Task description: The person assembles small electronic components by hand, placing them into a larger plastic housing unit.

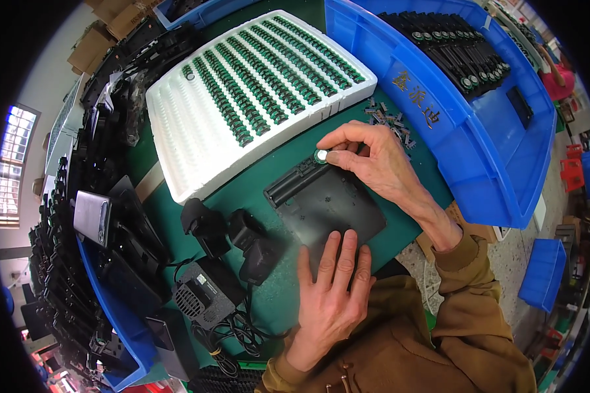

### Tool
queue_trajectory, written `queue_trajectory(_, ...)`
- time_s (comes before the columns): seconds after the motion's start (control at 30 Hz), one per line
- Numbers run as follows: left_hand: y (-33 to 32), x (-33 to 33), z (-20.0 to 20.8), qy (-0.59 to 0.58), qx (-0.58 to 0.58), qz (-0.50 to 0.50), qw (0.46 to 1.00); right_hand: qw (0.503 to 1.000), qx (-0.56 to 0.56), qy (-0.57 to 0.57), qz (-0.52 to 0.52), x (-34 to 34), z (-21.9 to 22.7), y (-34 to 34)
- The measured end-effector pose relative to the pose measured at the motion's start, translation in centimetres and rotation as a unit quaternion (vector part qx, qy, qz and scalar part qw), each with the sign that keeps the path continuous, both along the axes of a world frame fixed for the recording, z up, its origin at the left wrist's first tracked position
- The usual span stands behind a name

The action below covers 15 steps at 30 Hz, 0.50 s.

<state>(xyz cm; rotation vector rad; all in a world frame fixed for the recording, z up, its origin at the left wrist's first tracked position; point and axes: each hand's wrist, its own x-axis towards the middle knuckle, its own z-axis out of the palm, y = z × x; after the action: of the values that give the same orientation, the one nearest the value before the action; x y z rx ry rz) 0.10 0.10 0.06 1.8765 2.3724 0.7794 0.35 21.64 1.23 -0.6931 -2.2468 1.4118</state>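
Well, from where I'm standing, the right hand (381,164) has its thumb and forefinger pinched together on a small round silver-and-green piece (320,156), the other fingers curled behind. That pinch sits right over the far end of a flat black plastic panel (328,203), at the long ridged trough along the panel's far edge, so the panel lies just below and to the left of the hand. The left hand (334,281) is spread out palm down, gripping nothing, its fingertips on the panel's near edge. Under it all is a green tabletop (226,196). Left of the panel stand two black angular plastic holders (204,226) and a dark grey box with a round grille (206,295). Beyond lies a white foam tray (269,157) with rows of green-and-black parts (255,82); beside it, loose grey metallic bits (390,122), then a big blue plastic bin (465,154) of long black pieces (452,49).
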Motion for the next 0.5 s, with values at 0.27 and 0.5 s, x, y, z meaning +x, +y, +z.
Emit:
queue_trajectory(0.27, 0.01, -0.01, -0.02, 0.000, -0.001, -0.001, 1.000, 0.999, 0.008, -0.033, 0.000, -0.42, 0.41, 0.14)
queue_trajectory(0.5, 0.00, -0.02, 0.02, 0.003, -0.007, -0.003, 1.000, 0.998, 0.054, -0.002, 0.024, -0.13, 0.34, -0.08)
